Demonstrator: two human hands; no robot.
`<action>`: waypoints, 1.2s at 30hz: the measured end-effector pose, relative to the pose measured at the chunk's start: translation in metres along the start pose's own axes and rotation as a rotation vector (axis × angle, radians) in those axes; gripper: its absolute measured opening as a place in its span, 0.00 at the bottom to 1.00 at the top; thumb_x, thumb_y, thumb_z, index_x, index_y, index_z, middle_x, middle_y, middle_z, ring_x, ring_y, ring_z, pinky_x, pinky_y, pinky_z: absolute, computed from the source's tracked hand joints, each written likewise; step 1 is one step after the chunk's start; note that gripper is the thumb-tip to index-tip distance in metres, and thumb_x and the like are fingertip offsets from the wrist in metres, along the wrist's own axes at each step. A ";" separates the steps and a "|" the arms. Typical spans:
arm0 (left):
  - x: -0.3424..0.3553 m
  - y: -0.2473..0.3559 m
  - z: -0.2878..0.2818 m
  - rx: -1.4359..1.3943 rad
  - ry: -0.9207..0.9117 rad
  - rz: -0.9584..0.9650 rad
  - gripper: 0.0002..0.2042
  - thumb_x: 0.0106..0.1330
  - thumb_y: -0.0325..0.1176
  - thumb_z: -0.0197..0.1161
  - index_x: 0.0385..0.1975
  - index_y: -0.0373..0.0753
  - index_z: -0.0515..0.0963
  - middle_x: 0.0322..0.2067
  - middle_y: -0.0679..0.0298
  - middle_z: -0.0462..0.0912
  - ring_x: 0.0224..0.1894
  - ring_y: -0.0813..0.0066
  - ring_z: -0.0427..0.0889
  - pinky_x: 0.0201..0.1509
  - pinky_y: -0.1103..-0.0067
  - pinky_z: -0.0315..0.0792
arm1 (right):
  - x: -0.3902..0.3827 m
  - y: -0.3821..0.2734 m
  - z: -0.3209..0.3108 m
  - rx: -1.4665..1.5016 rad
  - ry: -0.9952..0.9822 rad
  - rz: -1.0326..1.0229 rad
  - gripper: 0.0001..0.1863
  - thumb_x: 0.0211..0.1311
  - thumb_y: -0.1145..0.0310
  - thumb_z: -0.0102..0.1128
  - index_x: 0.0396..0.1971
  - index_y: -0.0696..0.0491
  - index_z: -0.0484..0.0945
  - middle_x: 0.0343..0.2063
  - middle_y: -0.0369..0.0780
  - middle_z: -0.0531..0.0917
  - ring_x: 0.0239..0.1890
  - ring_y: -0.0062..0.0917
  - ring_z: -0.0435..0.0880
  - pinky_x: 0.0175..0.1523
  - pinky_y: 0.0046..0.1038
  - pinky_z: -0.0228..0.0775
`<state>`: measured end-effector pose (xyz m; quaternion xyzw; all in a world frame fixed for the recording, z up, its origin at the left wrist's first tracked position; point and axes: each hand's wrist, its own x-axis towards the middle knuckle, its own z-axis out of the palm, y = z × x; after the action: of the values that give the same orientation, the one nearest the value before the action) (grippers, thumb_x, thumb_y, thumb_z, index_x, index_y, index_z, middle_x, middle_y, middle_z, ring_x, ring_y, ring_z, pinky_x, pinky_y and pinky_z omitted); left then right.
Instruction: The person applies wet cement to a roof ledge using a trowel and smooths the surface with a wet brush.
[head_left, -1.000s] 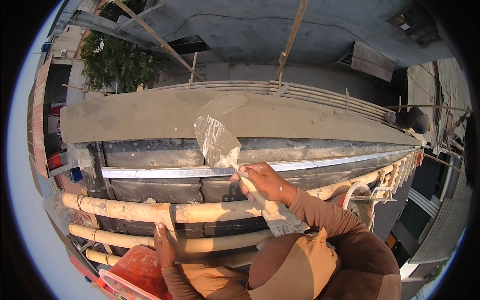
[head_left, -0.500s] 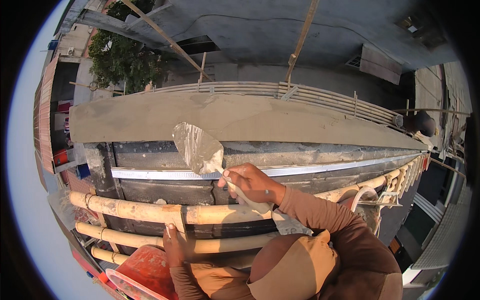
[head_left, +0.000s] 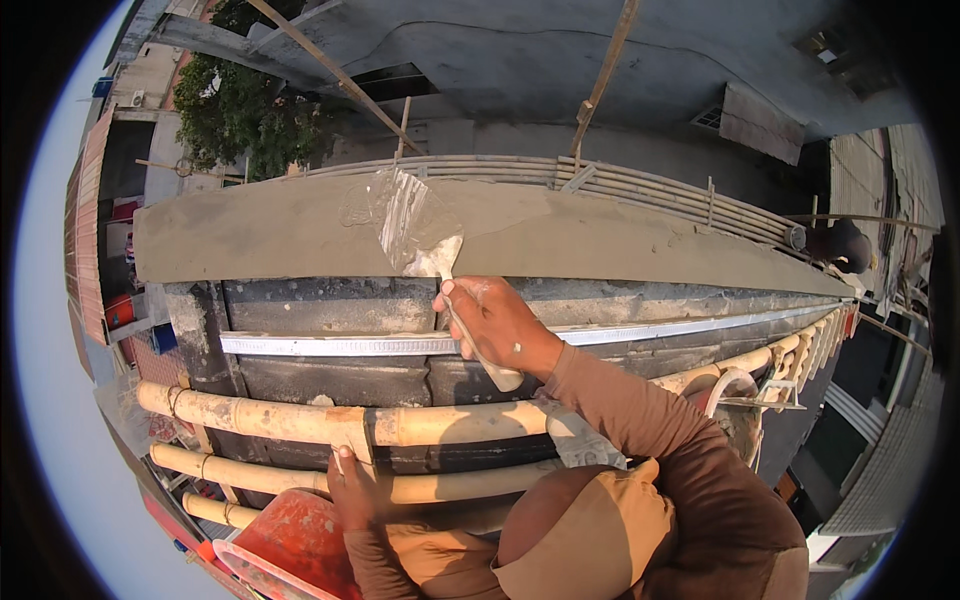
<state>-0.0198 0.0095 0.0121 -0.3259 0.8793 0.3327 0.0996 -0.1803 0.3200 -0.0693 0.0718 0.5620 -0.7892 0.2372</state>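
Grey-brown mortar band [head_left: 610, 235], damp-looking and largely smooth, runs across the upper middle of the head view; I log it as the working surface. Right hand [head_left: 495, 325] is closed round the pale handle of a leaf-shaped trowel [head_left: 415, 228], thumb laid along the grip. The blade, streaked with pale mortar, lies over the band left of its middle and appears to bear on it, though I cannot confirm contact along the whole edge. A rougher patch shows just beside the blade's left side. Step in hand, by my judgement: smoothing or spreading a finish coat. The next move would call for a shallow blade angle and light, even pressure over that patch, sparing the lower edge. Left hand [head_left: 350, 490] is at the lower end of a flat tan strip [head_left: 350, 432] on the upper bamboo pole [head_left: 455, 424]; whether it grasps the strip or merely rests there, I cannot tell. Red bucket [head_left: 295, 535] sits just beside the left forearm. Silvery batten [head_left: 320, 346] lies between mortar and bamboo.
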 end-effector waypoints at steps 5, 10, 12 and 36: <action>0.006 -0.021 -0.013 0.057 -0.047 -0.003 0.24 0.80 0.51 0.49 0.39 0.31 0.74 0.31 0.62 0.74 0.36 0.71 0.69 0.45 0.72 0.67 | -0.074 0.042 -0.073 0.232 0.361 0.201 0.26 0.82 0.52 0.40 0.40 0.61 0.78 0.19 0.37 0.76 0.16 0.21 0.76 0.24 0.25 0.70; 0.007 -0.019 -0.011 0.056 -0.039 0.011 0.24 0.80 0.50 0.48 0.38 0.30 0.73 0.31 0.63 0.73 0.36 0.71 0.69 0.44 0.72 0.67 | -0.112 0.057 -0.093 0.361 0.476 0.219 0.26 0.81 0.53 0.38 0.40 0.61 0.78 0.19 0.38 0.76 0.17 0.22 0.75 0.23 0.25 0.70; 0.005 -0.008 -0.010 0.065 -0.057 0.013 0.25 0.81 0.51 0.48 0.40 0.29 0.74 0.33 0.61 0.75 0.37 0.70 0.70 0.46 0.72 0.68 | -0.101 0.046 -0.079 0.336 0.366 0.172 0.25 0.81 0.54 0.38 0.41 0.62 0.78 0.20 0.38 0.77 0.17 0.22 0.76 0.24 0.26 0.70; -0.007 0.005 0.008 -0.198 -0.048 -0.040 0.28 0.82 0.53 0.44 0.49 0.27 0.75 0.44 0.58 0.77 0.47 0.70 0.72 0.57 0.75 0.66 | -0.110 0.064 -0.046 0.280 0.136 0.207 0.25 0.81 0.54 0.39 0.41 0.60 0.79 0.21 0.37 0.77 0.20 0.22 0.77 0.26 0.27 0.72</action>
<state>-0.0182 0.0212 0.0113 -0.3434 0.8330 0.4234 0.0945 -0.0622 0.3779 -0.0982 0.2146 0.4511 -0.8243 0.2665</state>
